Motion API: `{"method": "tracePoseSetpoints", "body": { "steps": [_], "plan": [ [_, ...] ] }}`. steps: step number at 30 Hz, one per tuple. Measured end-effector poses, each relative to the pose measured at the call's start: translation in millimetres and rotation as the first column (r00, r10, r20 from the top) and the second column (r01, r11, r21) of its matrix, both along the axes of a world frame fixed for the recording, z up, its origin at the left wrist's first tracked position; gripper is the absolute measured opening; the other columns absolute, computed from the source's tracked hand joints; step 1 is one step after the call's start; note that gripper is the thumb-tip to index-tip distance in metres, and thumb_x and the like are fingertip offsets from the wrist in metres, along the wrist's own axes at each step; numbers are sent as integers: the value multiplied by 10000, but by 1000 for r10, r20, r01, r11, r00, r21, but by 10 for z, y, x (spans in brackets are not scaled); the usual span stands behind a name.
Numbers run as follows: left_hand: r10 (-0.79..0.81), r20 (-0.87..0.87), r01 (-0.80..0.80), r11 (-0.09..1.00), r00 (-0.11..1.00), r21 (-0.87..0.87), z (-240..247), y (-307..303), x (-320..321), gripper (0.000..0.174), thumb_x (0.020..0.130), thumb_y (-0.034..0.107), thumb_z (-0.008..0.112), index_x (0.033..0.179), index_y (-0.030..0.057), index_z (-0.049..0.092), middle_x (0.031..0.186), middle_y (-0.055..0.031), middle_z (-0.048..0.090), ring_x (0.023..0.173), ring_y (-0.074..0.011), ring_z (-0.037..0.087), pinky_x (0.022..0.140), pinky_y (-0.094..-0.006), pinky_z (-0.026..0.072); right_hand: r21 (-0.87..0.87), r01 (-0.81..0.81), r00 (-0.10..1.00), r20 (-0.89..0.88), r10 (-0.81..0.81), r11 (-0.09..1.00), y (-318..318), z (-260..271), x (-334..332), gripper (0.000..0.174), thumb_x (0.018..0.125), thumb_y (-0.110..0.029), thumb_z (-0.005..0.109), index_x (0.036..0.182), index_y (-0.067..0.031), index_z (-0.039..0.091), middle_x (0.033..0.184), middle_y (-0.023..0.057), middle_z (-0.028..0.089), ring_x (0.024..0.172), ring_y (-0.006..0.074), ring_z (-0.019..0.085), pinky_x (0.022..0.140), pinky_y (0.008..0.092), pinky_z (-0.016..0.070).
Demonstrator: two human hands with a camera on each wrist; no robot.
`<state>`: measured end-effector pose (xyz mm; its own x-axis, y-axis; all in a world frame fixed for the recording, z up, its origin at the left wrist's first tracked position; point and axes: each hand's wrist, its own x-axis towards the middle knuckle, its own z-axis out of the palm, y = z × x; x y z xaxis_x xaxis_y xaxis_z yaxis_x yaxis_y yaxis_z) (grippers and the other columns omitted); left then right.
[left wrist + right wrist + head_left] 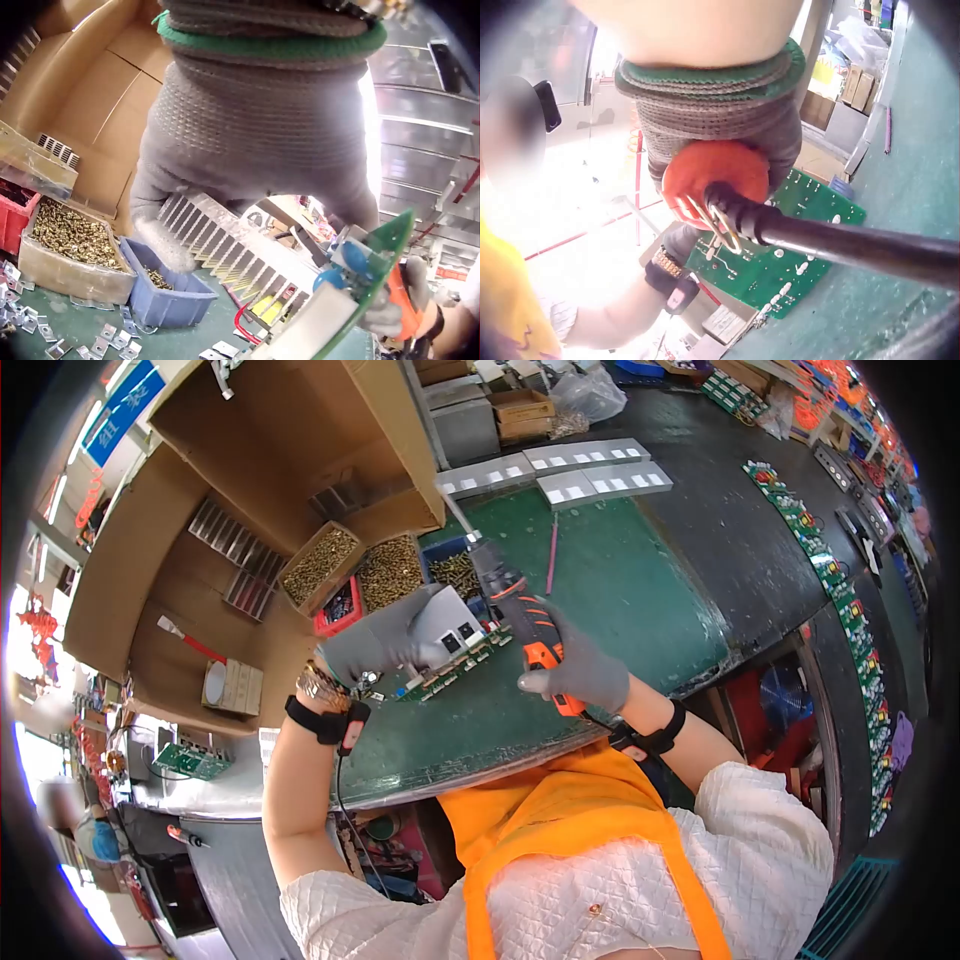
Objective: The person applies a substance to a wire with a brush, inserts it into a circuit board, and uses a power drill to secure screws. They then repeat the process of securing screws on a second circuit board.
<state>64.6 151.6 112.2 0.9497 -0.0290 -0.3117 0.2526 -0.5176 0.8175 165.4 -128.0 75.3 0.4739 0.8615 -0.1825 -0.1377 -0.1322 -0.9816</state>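
Note:
My gloved left hand (380, 650) grips a green circuit board (795, 255) that carries a finned metal heat sink (225, 244). The board is tilted above the green work mat, its soldered underside facing the right wrist view. In the left wrist view, the fingers lie along the fins on one side and the thumb reaches toward the board's edge. My gloved right hand (592, 672) is wrapped around an orange and black electric screwdriver (530, 622), just right of the board. Its metal nose points away from me, and a dark cord (855, 244) leaves its orange end.
Beyond the left hand stand open bins of brass screws (390, 575), a blue bin (165, 289) and a red bin (338, 610). A large cardboard box (240, 650) is at the left. A pink stick (552, 555) and grey metal strips (605, 482) lie farther back. Circuit boards (850, 630) line the right.

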Motion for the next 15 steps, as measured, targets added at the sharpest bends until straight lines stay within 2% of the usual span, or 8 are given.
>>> {"method": "tracePoseSetpoints", "body": {
  "steps": [1,2,4,6,9,11,13,15],
  "plan": [
    [-17,132,33,993,991,-116,-104,171,-1,923,761,360,794,1465,-14,329,1110,-134,616,954,-193,617,857,-335,504,2,-19,1000,-2,19,1000,21,-23,7,1025,715,-63,788,1531,-81,168,833,47,578,596,120,571,541,290,497],
    [110,107,-105,993,988,-52,-5,242,-47,772,808,364,747,1406,-17,441,1133,-165,657,990,-225,638,902,-367,490,21,23,999,-40,-22,999,9,-63,12,1015,713,-53,786,1526,-77,179,826,48,577,599,127,576,542,294,499],
    [187,328,-300,892,926,337,-307,668,155,587,827,301,722,1305,2,561,1140,-185,679,1003,-266,658,909,-362,488,39,89,992,-97,-85,995,15,-74,-16,992,707,-36,791,1509,-65,208,826,53,581,613,135,589,547,300,505],
    [206,245,-314,750,947,582,-496,943,320,433,823,243,713,1195,32,650,1128,-181,679,1026,-306,652,924,-362,486,57,53,995,-91,-48,997,39,-81,-6,989,707,-39,793,1507,-60,211,829,53,584,614,136,591,552,301,508],
    [123,187,-221,660,975,718,-829,1053,572,440,785,221,739,1186,58,659,1113,-189,677,1020,-342,645,923,-375,491,73,53,998,-49,-50,996,35,-118,31,986,709,-57,799,1504,-44,216,848,55,597,635,141,604,577,303,521],
    [94,279,-272,645,956,714,-1191,1147,715,391,761,236,747,1123,103,689,1073,-165,683,1022,-350,640,904,-413,497,28,70,997,-19,-69,997,30,-106,21,987,710,-70,801,1503,-34,214,860,59,605,654,141,612,599,304,530],
    [77,257,-241,667,963,705,-1067,1094,779,345,738,222,758,1055,98,701,1027,-165,691,986,-344,654,880,-412,508,17,83,997,-5,-83,996,32,-77,23,998,709,-94,810,1503,-23,209,885,62,610,689,137,614,619,305,534],
    [121,67,-128,620,990,774,-1008,1062,799,282,731,212,761,974,78,709,996,-152,697,965,-334,660,863,-415,514,-10,53,998,-16,-53,999,31,-80,38,1015,709,-114,815,1507,-20,195,901,57,605,719,132,607,639,299,530]
  ]
}}
